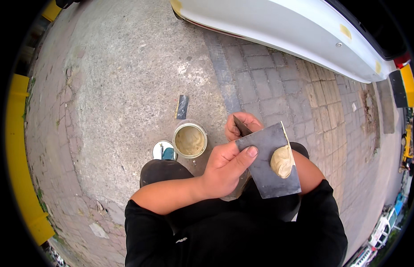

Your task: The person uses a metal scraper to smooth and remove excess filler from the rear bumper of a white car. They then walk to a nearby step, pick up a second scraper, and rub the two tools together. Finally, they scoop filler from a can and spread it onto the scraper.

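The left hand (224,167) grips a grey square board (269,160) by its near corner, thumb laid flat across the top face and fingers curled underneath. A lump of beige putty (282,161) sits on the board near its right edge. The right hand (240,125) is behind the board's upper left corner, closed around a thin dark blade (241,127) whose tip points up and left; the rest of the blade is hidden by the board. On the ground just left of the hands stands an open tin (189,140) of the same beige putty, with its round lid (163,150) lying beside it. A small dark strip (182,107) lies further off on the concrete. A white car bumper (278,31) with putty patches curves across the top
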### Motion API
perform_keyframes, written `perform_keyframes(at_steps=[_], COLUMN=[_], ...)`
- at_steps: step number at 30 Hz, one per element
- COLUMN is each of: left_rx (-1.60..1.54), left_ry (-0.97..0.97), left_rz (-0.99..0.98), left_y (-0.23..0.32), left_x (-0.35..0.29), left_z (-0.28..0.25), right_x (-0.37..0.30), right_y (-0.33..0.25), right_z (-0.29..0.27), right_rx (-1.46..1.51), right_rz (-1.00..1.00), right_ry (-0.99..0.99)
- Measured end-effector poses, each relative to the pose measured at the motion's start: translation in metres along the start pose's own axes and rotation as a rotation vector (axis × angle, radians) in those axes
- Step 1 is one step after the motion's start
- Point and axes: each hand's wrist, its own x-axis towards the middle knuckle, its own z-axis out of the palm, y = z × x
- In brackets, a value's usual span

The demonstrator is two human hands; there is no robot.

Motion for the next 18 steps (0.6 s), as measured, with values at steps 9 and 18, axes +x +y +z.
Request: perform_keyframes(at_steps=[9,18], left_rx=[-0.313,-0.380], left_ry=[0.206,0.136], left_rz=[0.038,-0.045], left_y=[0.007,0.018], left_x=[0.014,0.022], left_z=[-0.003,-0.015], right_x=[-0.027,-0.031], right_y=[0.032,0.001], right_z=[-0.048,-0.009], right_rx=[0.408,0.442], right_rz=[-0.163,-0.198], right_ry=[0.104,0.160])
